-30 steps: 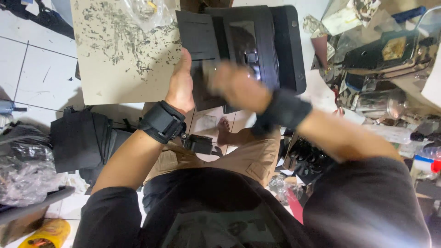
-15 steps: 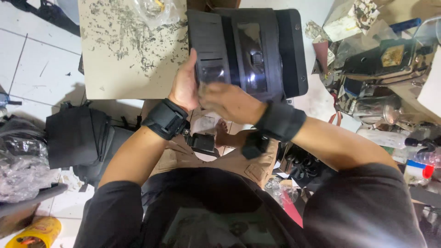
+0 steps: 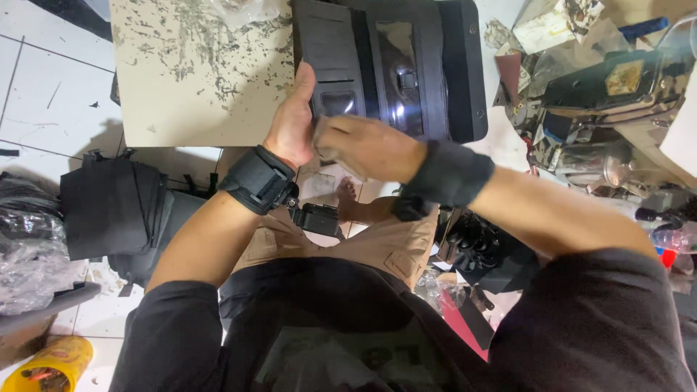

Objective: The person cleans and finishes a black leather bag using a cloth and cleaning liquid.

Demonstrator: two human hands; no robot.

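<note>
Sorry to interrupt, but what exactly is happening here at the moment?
A seated person holds a black fabric pouch with clear plastic windows over a scratched beige board. The left hand grips its lower left edge, thumb up, while the right hand presses against its lower front. Both wrists wear black straps.

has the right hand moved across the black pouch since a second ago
Yes. The right hand has slid left along the lower edge of the black pouch, toward the left hand gripping its left edge; earlier it lay nearer the middle.
</note>
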